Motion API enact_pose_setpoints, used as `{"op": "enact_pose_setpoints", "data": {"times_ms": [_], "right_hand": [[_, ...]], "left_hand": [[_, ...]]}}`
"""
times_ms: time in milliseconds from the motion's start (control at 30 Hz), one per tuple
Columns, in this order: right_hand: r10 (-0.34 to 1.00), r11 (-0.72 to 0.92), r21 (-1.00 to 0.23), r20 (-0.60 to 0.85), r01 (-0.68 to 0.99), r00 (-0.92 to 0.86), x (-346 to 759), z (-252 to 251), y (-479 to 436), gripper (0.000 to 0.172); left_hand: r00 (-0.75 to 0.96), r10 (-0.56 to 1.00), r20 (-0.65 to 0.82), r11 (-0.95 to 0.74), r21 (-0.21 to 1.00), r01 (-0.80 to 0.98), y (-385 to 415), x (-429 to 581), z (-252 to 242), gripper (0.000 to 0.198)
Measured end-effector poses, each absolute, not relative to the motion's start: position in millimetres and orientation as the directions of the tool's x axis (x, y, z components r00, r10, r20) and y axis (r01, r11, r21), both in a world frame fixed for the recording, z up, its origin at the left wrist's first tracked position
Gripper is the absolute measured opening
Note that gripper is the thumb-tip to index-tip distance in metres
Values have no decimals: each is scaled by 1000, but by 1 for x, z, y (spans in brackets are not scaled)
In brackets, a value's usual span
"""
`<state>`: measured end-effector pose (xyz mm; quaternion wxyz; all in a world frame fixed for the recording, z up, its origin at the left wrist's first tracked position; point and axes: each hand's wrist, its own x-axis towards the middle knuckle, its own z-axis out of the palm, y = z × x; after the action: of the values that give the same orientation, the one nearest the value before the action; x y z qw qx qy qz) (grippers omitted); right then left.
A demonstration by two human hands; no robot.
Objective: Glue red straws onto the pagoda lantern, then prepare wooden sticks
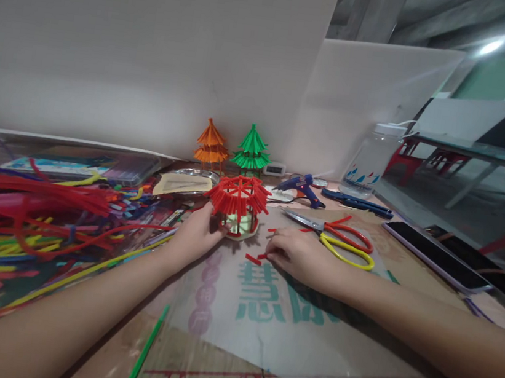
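My left hand (197, 234) is closed around the base of a small red pipe-cleaner pavilion (237, 202) with a pale green core, holding it upright on the cardboard. My right hand (300, 254) rests on the cardboard just right of it, fingertips pinched on a short red pipe-cleaner piece (258, 257). Other red bits lie beside it. Red and yellow handled scissors (339, 234) lie just beyond my right hand.
A heap of coloured pipe cleaners (30, 215) fills the left. Orange (212, 144) and green (252, 149) pagoda models stand at the wall. A blue glue gun (303, 189), a water bottle (370, 161), a phone (436, 255) and a green stick (148, 344) lie around.
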<state>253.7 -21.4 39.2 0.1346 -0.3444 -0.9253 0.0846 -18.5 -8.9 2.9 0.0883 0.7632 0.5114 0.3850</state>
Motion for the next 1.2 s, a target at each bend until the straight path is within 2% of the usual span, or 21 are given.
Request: {"op": "enact_pose_setpoints", "data": {"times_ms": [100, 167, 267, 333, 400, 500, 567, 767, 1000, 1200], "right_hand": [[682, 727, -347, 269, 592, -680, 254, 40, -26, 13], [716, 683, -512, 333, 520, -613, 250, 46, -31, 13], [770, 564, -793, 402, 232, -496, 236, 56, -39, 9], [819, 443, -895, 387, 40, -423, 226, 58, -43, 13], [858, 327, -943, 325, -64, -397, 220, 55, -47, 18], [877, 195, -974, 227, -117, -424, 216, 46, -51, 21], [879, 170, -977, 208, -125, -429, 216, 41, -52, 21], [893, 193, -979, 201, -61, -403, 214, 42, -51, 22], [868, 347, -935, 292, 72, -403, 215, 43, -47, 20], [874, 297, -952, 239, 77, -423, 214, 42, -45, 20]], "left_hand": [[179, 850, 495, -457, 525, 718, -8, -18, 2, 37], [181, 850, 494, -456, 519, 723, -8, -18, 1, 38], [187, 846, 499, -457, 499, 736, -9, -18, 1, 39], [192, 840, 507, -458, 475, 751, -10, -17, 3, 40], [200, 834, 514, -459, 447, 768, -11, -17, 5, 39], [220, 825, 520, -469, 413, 781, -11, -17, 7, 37], [226, 821, 525, -471, 399, 787, -12, -17, 7, 37], [214, 816, 537, -451, 359, 817, -15, -15, 8, 31], [213, 817, 535, -419, 299, 857, -19, -15, 9, 25], [226, 816, 533, -425, 287, 858, -20, -14, 9, 26]]}}
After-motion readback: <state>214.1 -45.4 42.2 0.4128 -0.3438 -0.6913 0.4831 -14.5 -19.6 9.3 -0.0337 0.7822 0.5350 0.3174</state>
